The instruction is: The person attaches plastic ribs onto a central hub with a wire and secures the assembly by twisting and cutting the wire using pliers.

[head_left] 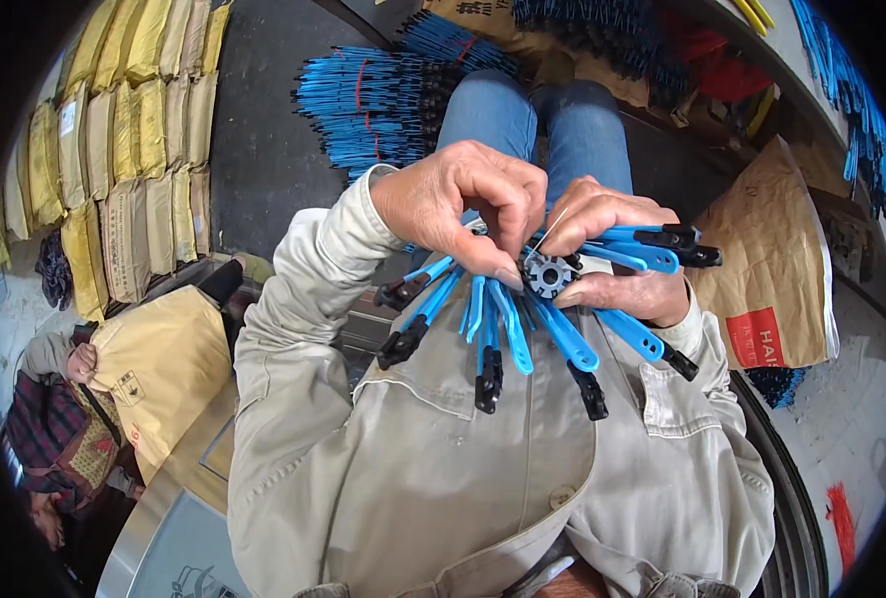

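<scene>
In front of my chest I hold a round, notched hub (550, 275), dark with a pale rim. Flat blue ribs (511, 334) with black end pieces fan out from it. My right hand (612, 239) grips the hub's right side, thumb below and fingers above, with several ribs sticking out past it. My left hand (463, 204) is closed at the hub's left side, its thumb tip against the ribs there. What its curled fingers pinch is hidden. A thin pale wire (553, 231) stands out at the hub between the two hands.
Red-tied bundles of blue and black ribs (358, 105) lie beyond my knees. A brown paper sack (772, 259) stands at the right. Yellow and brown packages (134, 130) are stacked at the far left. Below them another person (69, 419) handles a large tan sack (169, 364).
</scene>
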A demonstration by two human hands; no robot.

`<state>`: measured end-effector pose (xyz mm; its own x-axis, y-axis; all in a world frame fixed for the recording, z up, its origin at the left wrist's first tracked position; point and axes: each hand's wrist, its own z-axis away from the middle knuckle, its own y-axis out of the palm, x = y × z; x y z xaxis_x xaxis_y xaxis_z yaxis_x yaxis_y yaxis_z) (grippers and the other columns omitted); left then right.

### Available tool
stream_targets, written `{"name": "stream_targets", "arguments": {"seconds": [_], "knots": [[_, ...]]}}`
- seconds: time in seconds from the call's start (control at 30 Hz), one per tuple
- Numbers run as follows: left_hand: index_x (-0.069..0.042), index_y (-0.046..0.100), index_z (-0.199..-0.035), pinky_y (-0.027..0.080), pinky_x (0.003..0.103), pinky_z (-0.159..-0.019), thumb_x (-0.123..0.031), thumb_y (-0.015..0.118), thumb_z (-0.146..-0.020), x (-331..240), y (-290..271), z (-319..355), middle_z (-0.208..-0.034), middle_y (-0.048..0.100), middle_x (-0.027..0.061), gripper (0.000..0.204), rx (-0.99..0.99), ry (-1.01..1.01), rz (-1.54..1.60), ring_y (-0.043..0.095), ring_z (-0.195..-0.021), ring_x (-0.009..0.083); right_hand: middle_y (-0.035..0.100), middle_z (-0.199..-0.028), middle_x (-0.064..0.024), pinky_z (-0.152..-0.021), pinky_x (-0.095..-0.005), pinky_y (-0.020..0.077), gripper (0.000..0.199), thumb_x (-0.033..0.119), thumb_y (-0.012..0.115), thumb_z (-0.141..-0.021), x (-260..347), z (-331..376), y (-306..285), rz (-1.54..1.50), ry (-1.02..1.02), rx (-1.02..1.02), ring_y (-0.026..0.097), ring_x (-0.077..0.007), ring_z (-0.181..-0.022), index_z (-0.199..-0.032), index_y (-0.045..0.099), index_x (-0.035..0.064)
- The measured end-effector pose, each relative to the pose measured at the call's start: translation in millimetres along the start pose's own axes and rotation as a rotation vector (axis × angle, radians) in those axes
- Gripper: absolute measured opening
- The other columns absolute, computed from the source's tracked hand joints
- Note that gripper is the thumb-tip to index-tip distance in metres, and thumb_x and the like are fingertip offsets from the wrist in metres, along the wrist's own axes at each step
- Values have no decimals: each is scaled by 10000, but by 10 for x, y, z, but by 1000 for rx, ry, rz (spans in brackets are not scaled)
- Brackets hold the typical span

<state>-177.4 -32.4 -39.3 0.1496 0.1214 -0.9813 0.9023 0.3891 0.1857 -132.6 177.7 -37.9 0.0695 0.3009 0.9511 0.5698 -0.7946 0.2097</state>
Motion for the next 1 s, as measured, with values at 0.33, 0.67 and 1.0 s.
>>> {"name": "stream_targets", "arguments": {"seconds": [0.33, 0.67, 1.0], "knots": [[-44, 622, -617, 425, 271, -561, -224, 812, -622, -69, -619, -331, -667, 568, 50, 261, -29, -30, -13, 555, -634, 147, 638, -811, -86, -700, -310, 449, 309, 153, 805, -630, -44, -531, -435, -50, 78, 26, 592, -193, -746, -831, 630, -3], [-25, 663, -683, 452, 290, -642, -179, 811, -641, 89, -977, -568, -746, 637, 54, 218, 154, -239, 277, 582, -719, 136, 614, -945, -68, -791, -279, 459, 458, 43, 731, -733, 28, -763, -613, -318, 199, 34, 592, -131, -879, -1123, 495, -1], [-5, 639, -718, 441, 231, -605, -64, 754, -654, 175, -891, -410, -695, 604, 10, 145, 219, -333, 159, 554, -651, 95, 634, -939, -69, -783, -280, 459, 278, 81, 727, -735, 239, -844, -497, 79, 7, 364, 588, -154, -863, -983, 630, 1]]}}
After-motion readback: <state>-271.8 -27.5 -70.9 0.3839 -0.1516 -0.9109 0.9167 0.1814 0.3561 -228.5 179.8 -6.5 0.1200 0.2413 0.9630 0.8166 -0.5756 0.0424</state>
